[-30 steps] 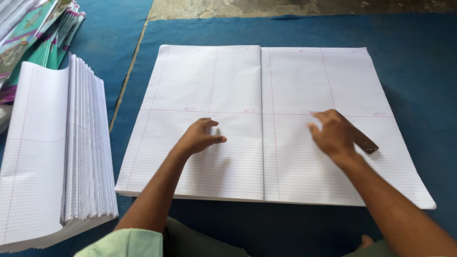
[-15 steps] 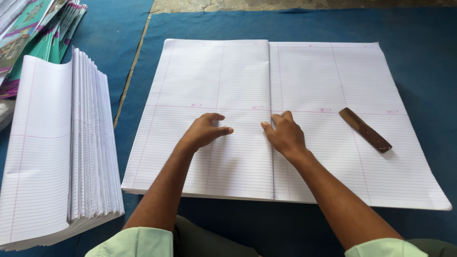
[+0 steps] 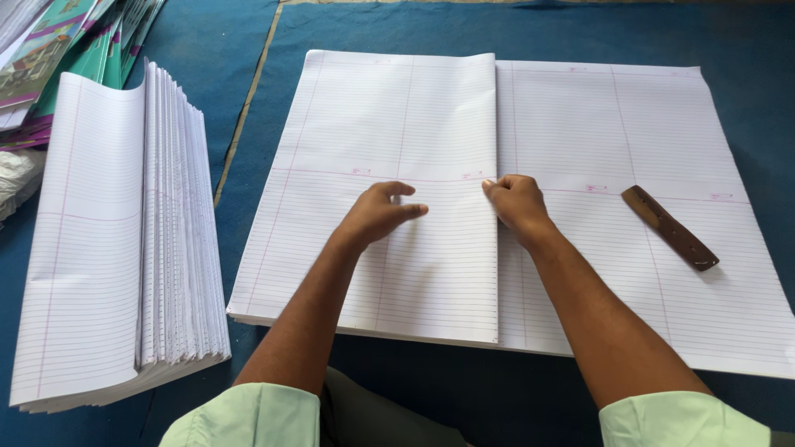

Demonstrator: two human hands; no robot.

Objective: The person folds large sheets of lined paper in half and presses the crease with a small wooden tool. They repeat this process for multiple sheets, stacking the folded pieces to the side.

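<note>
A blue mat (image 3: 580,33) carries large ruled sheets (image 3: 580,124), a folded-sheet stack (image 3: 124,248) and coloured covers (image 3: 50,58).

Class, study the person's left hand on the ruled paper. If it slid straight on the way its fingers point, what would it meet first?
The left hand points right, so it would probably first meet the folded sheet's edge, where the right hand rests.

Folded sheet stack (image 3: 124,240) left of open sheets (image 3: 580,124), ruler (image 3: 669,227) on their right, booklets (image 3: 58,50) behind stack
</note>
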